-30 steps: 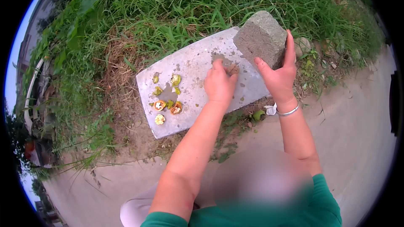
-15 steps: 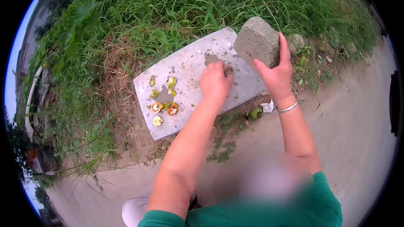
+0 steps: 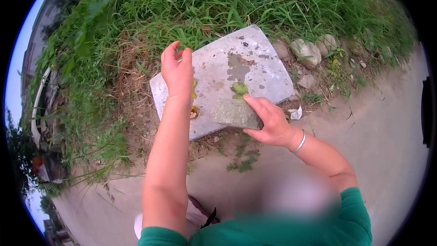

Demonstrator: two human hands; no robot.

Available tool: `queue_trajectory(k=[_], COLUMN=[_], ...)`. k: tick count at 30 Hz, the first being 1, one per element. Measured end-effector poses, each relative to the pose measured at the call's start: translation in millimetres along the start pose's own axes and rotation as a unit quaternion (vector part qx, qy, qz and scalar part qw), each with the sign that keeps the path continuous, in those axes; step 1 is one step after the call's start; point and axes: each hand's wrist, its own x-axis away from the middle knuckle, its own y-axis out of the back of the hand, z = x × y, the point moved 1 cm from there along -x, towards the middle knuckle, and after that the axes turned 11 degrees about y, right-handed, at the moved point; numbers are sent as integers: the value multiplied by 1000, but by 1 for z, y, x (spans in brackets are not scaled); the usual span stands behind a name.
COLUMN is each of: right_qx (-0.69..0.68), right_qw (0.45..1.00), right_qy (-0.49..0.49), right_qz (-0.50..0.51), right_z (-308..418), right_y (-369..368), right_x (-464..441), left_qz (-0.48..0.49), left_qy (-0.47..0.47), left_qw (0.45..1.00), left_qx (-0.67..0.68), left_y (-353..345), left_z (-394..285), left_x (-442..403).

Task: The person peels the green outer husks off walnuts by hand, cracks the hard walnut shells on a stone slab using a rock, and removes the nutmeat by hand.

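My right hand (image 3: 271, 123) grips a rough grey stone block (image 3: 236, 113), held low over the near edge of the pale stone slab (image 3: 214, 79). Just beyond the block lies a flattened, leaf-like green piece (image 3: 239, 89). My left hand (image 3: 178, 70) is raised over the slab's left part, fingers bent but apart, with nothing visible in them. Beside its wrist, a cracked walnut (image 3: 194, 112) and yellow-green husk bits (image 3: 194, 92) show partly. My left forearm hides the other walnut pieces.
Tall grass (image 3: 218, 4) grows behind the slab. Several rocks (image 3: 306, 53) lie to its right, near a crumpled white paper (image 3: 296, 113). Concrete paving (image 3: 355, 127) runs along the near side and right. Dark wet patches (image 3: 238, 66) mark the slab.
My left hand has lifted off the slab's middle and moved left. My right hand has brought the stone block down and left, toward the near edge. The leaf-like green piece now shows.
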Motion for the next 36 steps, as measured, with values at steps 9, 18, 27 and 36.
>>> queue_trajectory(k=[9, 18, 27, 36], right_qx=[90, 102, -30, 3], right_qw=[993, 972, 996, 998], right_qy=[-45, -134, -73, 42], right_qz=[-54, -164, 48, 53], right_z=[-105, -114, -38, -90], right_y=[7, 37, -39, -106], right_x=[-64, -93, -63, -145], left_qz=[-13, -31, 145, 79], left_qy=[41, 4, 136, 103], left_qw=[990, 990, 889, 980], left_qx=[134, -139, -413, -153], left_y=[73, 95, 96, 59], left_z=[42, 90, 87, 128], left_x=[60, 49, 4, -65])
